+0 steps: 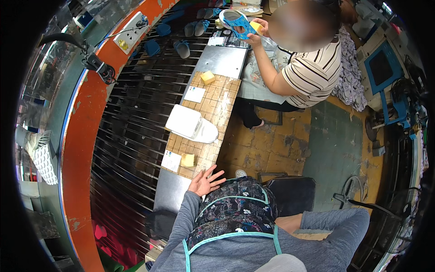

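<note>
Your left hand (206, 181) lies released, palm up, beside the yellow sponge (187, 159) on the worktop (222, 97); white soles (191, 123) untouched; right hand unseen.

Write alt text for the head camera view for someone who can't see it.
Seen from above, the person's left hand lies open, palm up, at the edge of a gridded workbench near a yellow sponge block and white shoe sole. Farther along, a co-worker handles a blue shoe part.
</note>
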Demonstrator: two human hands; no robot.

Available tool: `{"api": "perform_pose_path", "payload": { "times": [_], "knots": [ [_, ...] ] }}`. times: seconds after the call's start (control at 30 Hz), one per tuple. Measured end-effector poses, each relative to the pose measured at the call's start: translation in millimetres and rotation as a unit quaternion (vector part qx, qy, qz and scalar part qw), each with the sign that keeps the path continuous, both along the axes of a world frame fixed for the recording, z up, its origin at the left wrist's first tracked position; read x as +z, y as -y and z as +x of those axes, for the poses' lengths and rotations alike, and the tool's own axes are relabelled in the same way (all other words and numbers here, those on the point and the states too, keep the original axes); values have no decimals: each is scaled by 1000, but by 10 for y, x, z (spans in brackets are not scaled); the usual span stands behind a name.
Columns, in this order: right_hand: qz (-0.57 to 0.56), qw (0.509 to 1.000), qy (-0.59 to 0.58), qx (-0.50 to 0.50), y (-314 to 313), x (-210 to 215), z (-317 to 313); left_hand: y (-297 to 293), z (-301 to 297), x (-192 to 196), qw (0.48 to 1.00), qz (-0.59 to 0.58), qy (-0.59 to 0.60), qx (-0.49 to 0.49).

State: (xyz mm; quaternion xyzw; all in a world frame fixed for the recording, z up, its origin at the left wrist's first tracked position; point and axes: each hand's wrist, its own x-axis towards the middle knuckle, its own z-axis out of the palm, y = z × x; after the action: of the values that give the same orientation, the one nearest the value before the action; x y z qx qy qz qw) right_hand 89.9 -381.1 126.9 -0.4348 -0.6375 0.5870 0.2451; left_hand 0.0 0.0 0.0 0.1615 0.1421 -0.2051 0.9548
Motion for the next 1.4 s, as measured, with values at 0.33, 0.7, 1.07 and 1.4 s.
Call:
{"api": "perform_pose_path", "payload": {
  "times": [0.33, 0.7, 1.07, 1.4],
  "knots": [
    [10, 998, -42, -40, -96, 220, 59, 17, 3, 0, 1000, 1, 19, -9],
    [-10, 998, -29, -46, -285, 280, 370, 44, -62, -29, 994, -50, 70, 70],
    [65, 758, -210, -614, -3340, 253, 2856, -502, -596, -193, 884, 189, -215, 371],
    [-97, 622, -187, -754, -6253, -1399, 4373, -478, -474, -8, 875, 234, -309, 289]
  ]
}}
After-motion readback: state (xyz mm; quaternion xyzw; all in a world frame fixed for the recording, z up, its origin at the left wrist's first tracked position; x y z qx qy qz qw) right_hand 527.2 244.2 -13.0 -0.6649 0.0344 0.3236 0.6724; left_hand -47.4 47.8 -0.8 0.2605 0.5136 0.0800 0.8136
